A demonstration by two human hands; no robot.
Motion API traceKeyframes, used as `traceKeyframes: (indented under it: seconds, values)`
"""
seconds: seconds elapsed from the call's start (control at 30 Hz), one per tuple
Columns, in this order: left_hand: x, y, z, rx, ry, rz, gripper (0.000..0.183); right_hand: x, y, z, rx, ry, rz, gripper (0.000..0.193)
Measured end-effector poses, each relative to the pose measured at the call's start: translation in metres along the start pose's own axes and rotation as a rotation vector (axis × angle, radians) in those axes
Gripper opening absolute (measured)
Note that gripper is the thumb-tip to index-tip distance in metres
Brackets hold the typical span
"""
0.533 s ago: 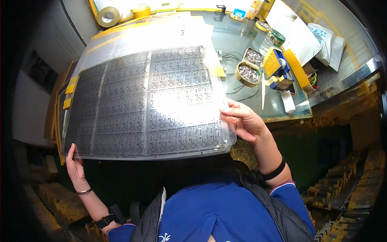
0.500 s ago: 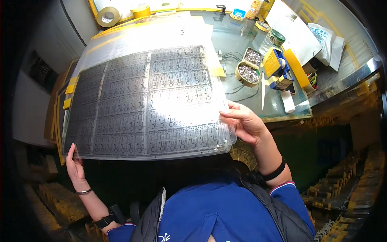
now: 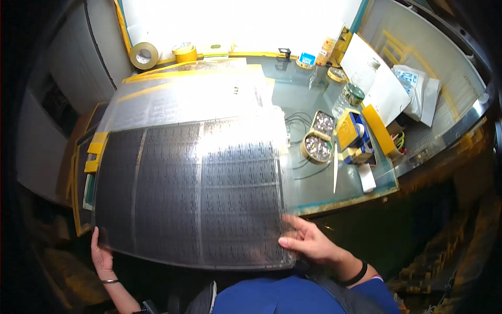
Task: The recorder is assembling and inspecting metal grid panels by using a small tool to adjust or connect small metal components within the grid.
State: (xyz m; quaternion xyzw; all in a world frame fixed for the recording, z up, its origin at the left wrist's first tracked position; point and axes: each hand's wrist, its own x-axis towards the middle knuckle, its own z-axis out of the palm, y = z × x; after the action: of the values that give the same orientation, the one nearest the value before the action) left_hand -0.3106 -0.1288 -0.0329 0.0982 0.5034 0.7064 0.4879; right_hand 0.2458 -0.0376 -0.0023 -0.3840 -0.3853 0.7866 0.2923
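A large dark film sheet [image 3: 167, 193], printed with rows of fine circuit patterns, is held out in front of me, its near edge past the table's front edge. My left hand [image 3: 102, 257] grips its near left corner, most of the fingers hidden underneath. At the near right edge my right hand [image 3: 308, 242] is closed on the sheet, thumb on top. Light reflects off its far right part. Beyond it, clear sheets [image 3: 183, 99] with yellow tape along their edges lie on the glass tabletop [image 3: 293, 89].
Tape rolls [image 3: 144, 56] stand at the far left, before a bright panel. On the right are two small tins [image 3: 317, 147] of small bits, a blue and yellow tape dispenser [image 3: 356, 137], a white pointed tool [image 3: 335, 172] and clear bottles [image 3: 351, 95]. Thin cables [image 3: 299, 120] lie beside the sheet.
Both hands have drawn the film sheet nearer to me, its far edge now lower in view. My view has tilted up, showing more of the bright panel.
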Motion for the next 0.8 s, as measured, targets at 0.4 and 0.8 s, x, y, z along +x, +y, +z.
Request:
traceKeyframes:
  seconds: [0.4, 0.8]
  values:
    - [-0.007, 0.027, 0.035, 0.537, -0.127, 0.058, 0.025, -0.019, 0.019, -0.019, -0.001, 0.03, 0.054, 0.057]
    - [0.015, 0.036, 0.04, 0.669, -0.239, 0.025, 0.029, -0.021, 0.021, -0.019, -0.096, 0.14, 0.035, 0.054]
